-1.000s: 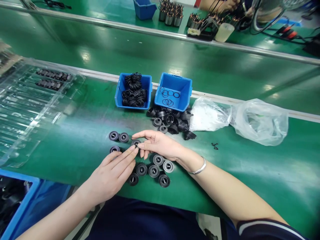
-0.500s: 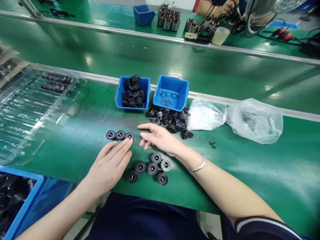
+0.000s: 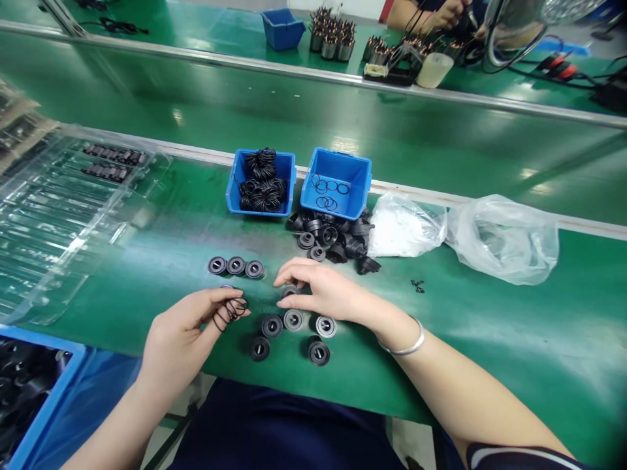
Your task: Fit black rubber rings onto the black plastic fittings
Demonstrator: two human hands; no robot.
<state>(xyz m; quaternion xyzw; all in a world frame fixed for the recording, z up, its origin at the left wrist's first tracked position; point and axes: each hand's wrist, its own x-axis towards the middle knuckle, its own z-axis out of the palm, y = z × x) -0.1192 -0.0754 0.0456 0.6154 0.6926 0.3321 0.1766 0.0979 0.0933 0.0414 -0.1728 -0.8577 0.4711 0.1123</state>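
My left hand (image 3: 189, 329) is raised off the green table, fingers pinched on a small bunch of thin black rubber rings (image 3: 230, 311). My right hand (image 3: 321, 292) rests on the table with its fingertips closed on one round black plastic part (image 3: 289, 292). Below it lie several loose round parts (image 3: 292, 320). A row of three finished-looking parts (image 3: 236, 266) sits to the upper left of my hands.
Two blue bins stand behind: one (image 3: 262, 181) full of black rings, one (image 3: 336, 179) with a few rings. A pile of black parts (image 3: 336, 238) lies before them. Clear plastic bags (image 3: 504, 238) lie at right, clear trays (image 3: 63, 209) at left, a blue crate (image 3: 29, 391) at bottom left.
My left hand lifted off the table and now shows black rings pinched in its fingers. My right hand moved down and closed on a round part from the loose group.
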